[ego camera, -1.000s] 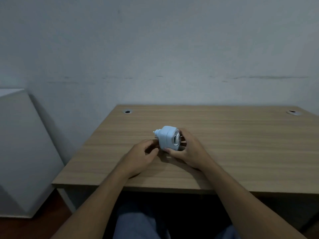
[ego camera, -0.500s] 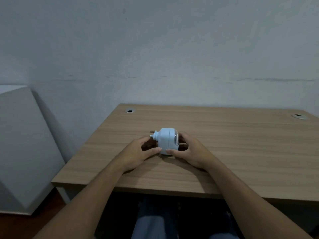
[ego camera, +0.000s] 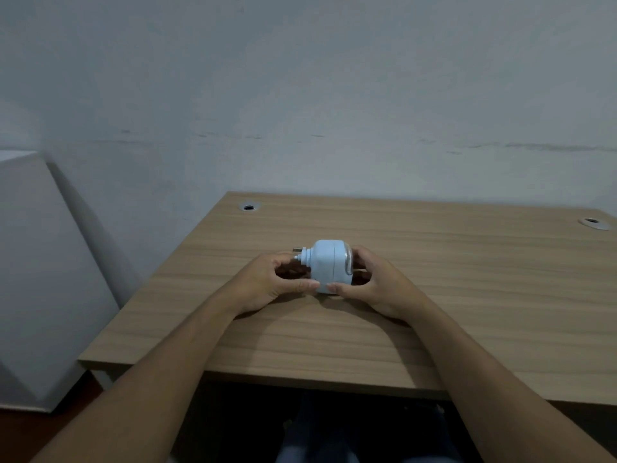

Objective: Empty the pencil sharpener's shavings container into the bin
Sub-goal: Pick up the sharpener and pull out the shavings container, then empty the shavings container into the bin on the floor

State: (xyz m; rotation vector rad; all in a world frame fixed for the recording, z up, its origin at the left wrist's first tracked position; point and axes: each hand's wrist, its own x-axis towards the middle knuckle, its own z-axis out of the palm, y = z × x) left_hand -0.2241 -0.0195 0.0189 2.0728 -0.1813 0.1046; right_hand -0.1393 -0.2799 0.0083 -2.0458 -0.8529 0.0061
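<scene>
A small light-blue pencil sharpener (ego camera: pixel 329 264) stands on the wooden desk (ego camera: pixel 467 295) near its middle. A clear part shows on its right side and a short metal handle sticks out on its left. My left hand (ego camera: pixel 270 285) cups its left side with the thumb against the front lower edge. My right hand (ego camera: pixel 380 285) wraps its right side, fingers behind and thumb in front. Both hands grip the sharpener. No bin is in view.
A white slanted box or cabinet (ego camera: pixel 40 279) stands on the floor left of the desk. Two cable holes (ego camera: pixel 248 207) (ego camera: pixel 592 222) sit at the desk's back corners. A grey wall rises right behind the desk.
The left hand has closed in on the sharpener's left side, and the sharpener has been turned upright. The camera has tilted slightly.
</scene>
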